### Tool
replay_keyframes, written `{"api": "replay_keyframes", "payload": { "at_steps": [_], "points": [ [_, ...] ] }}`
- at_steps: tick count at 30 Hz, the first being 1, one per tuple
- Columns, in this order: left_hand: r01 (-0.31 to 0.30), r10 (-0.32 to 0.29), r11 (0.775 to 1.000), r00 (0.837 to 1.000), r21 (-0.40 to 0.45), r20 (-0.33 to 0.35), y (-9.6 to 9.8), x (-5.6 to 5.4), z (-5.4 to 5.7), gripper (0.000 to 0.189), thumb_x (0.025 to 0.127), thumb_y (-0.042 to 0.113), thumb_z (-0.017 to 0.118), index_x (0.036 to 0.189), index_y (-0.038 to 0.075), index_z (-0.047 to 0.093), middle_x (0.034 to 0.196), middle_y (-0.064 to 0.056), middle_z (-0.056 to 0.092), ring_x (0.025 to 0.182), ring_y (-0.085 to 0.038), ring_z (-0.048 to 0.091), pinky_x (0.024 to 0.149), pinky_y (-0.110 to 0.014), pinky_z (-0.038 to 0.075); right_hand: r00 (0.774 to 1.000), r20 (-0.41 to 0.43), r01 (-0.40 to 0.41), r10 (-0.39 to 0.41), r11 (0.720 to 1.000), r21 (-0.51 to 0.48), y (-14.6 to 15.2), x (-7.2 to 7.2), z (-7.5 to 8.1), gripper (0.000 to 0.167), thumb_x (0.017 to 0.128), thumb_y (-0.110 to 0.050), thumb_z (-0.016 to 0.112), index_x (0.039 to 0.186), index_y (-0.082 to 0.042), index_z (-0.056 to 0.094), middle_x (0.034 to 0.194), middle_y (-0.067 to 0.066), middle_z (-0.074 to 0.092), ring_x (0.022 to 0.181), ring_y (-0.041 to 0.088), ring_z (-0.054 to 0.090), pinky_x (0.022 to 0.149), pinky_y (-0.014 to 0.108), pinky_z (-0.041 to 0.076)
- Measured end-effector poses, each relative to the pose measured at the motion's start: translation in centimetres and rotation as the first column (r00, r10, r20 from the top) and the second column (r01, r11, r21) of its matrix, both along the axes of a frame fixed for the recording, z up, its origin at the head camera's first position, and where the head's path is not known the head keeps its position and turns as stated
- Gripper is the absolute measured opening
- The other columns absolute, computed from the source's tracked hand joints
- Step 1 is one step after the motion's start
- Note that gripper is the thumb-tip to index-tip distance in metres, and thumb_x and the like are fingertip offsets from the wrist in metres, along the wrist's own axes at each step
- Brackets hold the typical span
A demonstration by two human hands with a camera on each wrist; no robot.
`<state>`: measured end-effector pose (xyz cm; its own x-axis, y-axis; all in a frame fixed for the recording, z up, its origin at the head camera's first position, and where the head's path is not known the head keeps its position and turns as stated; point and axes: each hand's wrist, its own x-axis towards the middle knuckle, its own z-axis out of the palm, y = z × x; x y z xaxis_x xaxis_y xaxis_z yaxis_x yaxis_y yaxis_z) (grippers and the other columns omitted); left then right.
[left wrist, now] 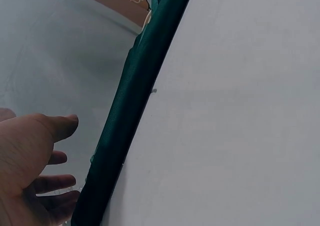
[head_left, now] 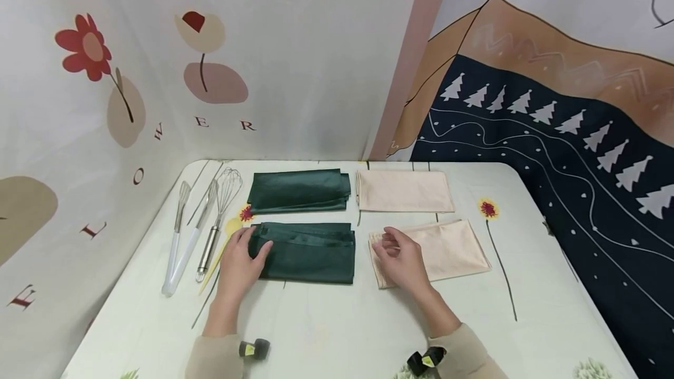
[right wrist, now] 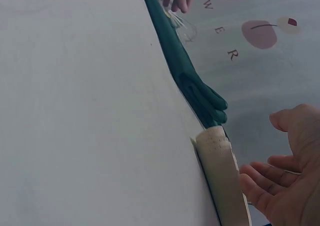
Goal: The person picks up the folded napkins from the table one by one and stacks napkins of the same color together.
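Observation:
On the table, a dark green folded cloth (head_left: pixel 310 259) lies nearest my left hand (head_left: pixel 243 262), which is at its left edge with thumb and fingers apart. In the left wrist view that hand (left wrist: pixel 27 161) has nothing between its fingers. My right hand (head_left: pixel 402 259) hovers by the left end of a beige folded cloth (head_left: pixel 453 250), fingers loosely bent. The right wrist view shows this hand (right wrist: pixel 290 171) holding nothing, close to the beige roll-edged fold (right wrist: pixel 220 171). Whether fingertips touch either cloth, I cannot tell.
Behind lie another green folded cloth (head_left: pixel 297 190) and another beige one (head_left: pixel 405 190). To the left are a wire whisk (head_left: pixel 216 230), tongs with white handles (head_left: pixel 184 250) and a yellow spoon-like utensil (head_left: pixel 215 262). Printed curtains (head_left: pixel 316 75) hang behind the table.

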<state>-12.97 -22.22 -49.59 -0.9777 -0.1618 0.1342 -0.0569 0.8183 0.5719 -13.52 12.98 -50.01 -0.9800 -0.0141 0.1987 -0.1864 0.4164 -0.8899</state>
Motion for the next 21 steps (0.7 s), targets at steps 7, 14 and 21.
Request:
{"api": "replay_keyframes", "payload": {
  "at_steps": [7,14,21],
  "points": [
    [0.01,-0.01,1.0,0.999,0.013,0.041,-0.3,-0.3,-0.2,0.068,0.094,0.025,0.074,0.145,-0.008,0.046,0.145,-0.032,0.043,0.135,-0.048,0.041,0.114,-0.059,0.031,0.998,0.053,-0.041,0.043,0.998,-0.041,-1.6,-0.2,-0.5,0.045,0.091,-0.012,0.077,0.127,0.01,0.062,0.104,0.014,0.07,0.096,0.025,0.07,0.082,0.028,0.059],
    [-0.037,0.034,0.998,0.997,0.047,0.075,-0.5,-0.4,-0.4,0.066,0.089,0.014,0.078,0.142,-0.011,0.047,0.142,-0.034,0.046,0.135,-0.049,0.041,0.115,-0.058,0.029,0.994,0.073,-0.084,0.085,0.996,-0.017,-2.8,-0.3,-1.0,0.041,0.091,-0.012,0.077,0.124,0.009,0.064,0.105,0.016,0.071,0.093,0.023,0.071,0.079,0.026,0.059],
    [-0.057,0.053,0.997,0.995,0.049,0.083,-0.5,-0.5,-0.5,0.065,0.086,0.01,0.08,0.139,-0.014,0.049,0.138,-0.036,0.05,0.132,-0.051,0.044,0.113,-0.059,0.032,0.969,0.167,-0.186,0.182,0.982,0.012,-3.8,0.1,-0.9,0.051,0.091,-0.017,0.077,0.132,0.008,0.059,0.111,0.017,0.07,0.1,0.026,0.07,0.082,0.029,0.059]
  ]
}}
